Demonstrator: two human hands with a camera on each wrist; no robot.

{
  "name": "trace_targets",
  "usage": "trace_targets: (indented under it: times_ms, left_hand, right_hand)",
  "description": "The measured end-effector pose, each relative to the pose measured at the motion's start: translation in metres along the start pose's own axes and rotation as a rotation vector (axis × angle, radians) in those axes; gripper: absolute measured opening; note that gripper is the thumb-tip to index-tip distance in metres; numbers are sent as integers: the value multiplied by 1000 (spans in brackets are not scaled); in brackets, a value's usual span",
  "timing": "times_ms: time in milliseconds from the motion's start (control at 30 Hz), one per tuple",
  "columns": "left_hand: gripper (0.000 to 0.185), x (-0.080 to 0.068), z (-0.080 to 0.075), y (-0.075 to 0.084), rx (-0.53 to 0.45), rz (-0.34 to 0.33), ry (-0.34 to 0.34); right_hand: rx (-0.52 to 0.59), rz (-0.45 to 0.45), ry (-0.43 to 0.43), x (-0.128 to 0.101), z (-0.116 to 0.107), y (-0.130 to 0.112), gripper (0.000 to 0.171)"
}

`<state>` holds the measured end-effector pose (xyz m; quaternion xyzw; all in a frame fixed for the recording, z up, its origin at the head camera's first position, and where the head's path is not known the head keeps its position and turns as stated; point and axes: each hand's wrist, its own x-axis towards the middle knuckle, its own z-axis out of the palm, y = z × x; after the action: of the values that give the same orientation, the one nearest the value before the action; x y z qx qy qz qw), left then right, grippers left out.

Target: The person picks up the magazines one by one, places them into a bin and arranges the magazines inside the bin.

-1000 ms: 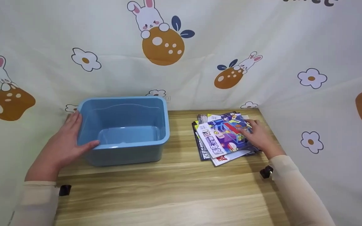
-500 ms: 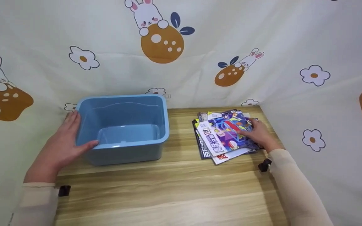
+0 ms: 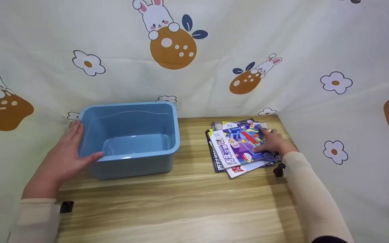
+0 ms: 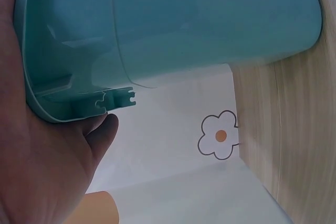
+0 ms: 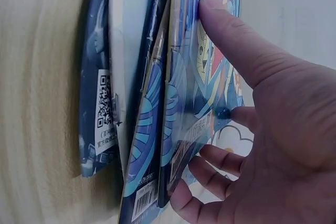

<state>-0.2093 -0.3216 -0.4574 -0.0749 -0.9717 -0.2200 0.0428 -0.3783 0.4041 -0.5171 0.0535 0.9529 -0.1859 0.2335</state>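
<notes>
On a wooden desk [image 3: 181, 202], the left hand [image 3: 62, 158] rests flat, fingers straight, against the left wall of a blue plastic bin [image 3: 130, 138]. Farther right, the right hand [image 3: 274, 143] has its grip on the top magazine [image 3: 240, 143] of a stack [image 3: 235, 165], thumb above and fingers curled beneath its edge.

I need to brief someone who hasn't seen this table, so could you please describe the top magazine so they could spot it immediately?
On the wooden table, right of the blue plastic bin, lies a fanned stack of magazines by the back right corner. The top magazine, pinched by the right hand, has a purple-blue cartoon cover with a red shape.
</notes>
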Motion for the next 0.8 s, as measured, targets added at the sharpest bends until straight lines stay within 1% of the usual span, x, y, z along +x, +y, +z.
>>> trace_targets:
  times_ms: [100, 233, 333, 400, 533, 667, 800]
  left_hand:
    - [125, 0, -1, 0, 0, 2, -4]
    - [125, 0, -1, -1, -8, -2, -4]
    - [126, 0, -2, -1, -15, -11, -4]
    - [127, 1, -2, 1, -18, -13, -4]
    - [126, 1, -2, 3, -14, -10, -10]
    - [127, 1, -3, 5, -17, -15, -14]
    - [127, 1, -3, 5, -22, -13, -11]
  right_hand:
    - [43, 13, -13, 4, 1, 5, 142]
    - [71, -10, -28, 10, 0, 11, 146]
    - [73, -30, -20, 14, -1, 15, 147]
    - [107, -47, -19, 15, -1, 18, 146]
    - [176, -105, -20, 15, 0, 22, 139]
    - [224, -146, -12, 12, 0, 25, 127]
    - [311, -193, -4, 7, 0, 30, 116]
